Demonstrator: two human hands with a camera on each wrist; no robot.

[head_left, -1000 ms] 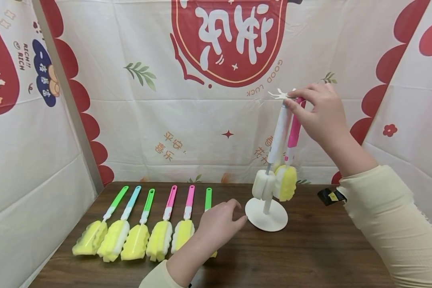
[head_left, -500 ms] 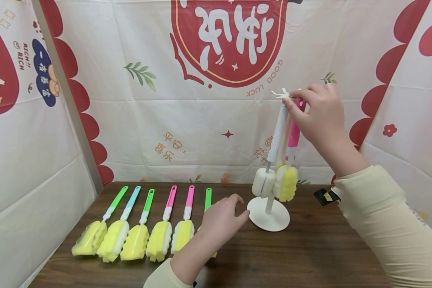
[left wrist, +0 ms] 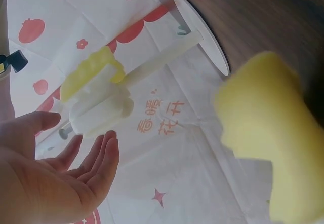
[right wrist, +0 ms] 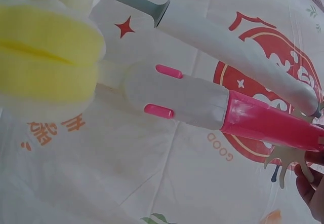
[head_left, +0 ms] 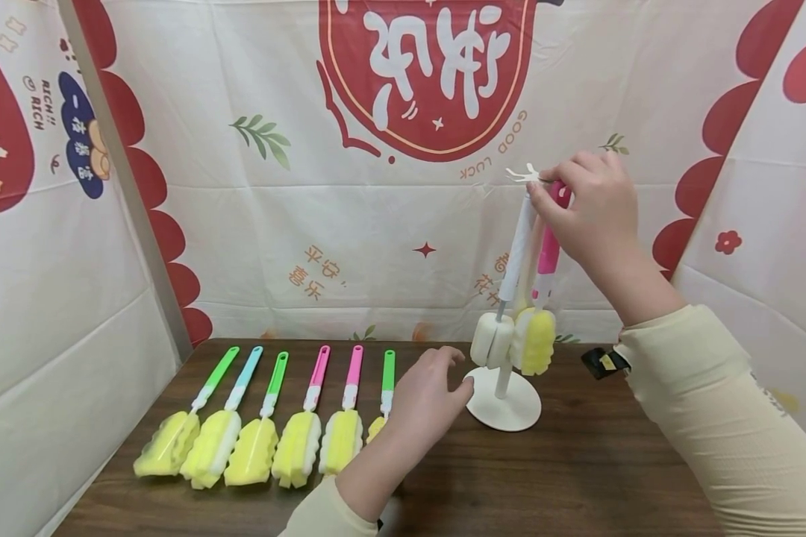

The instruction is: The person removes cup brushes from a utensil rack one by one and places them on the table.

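The pink brush (head_left: 548,250) is pinched at its handle top by the right hand (head_left: 594,212) against the hooks of the white stand (head_left: 504,406), beside a white brush (head_left: 517,257) hung there. The left hand (head_left: 430,399), fingers (left wrist: 104,155) relaxed and spread, is held empty near the stand base, above six brushes (head_left: 295,440) laid in a row on the bench (head_left: 578,477).

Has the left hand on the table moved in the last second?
Yes. The left hand has slid right, away from the green brush it partly hid, and now reaches the rim of the white stand's base.
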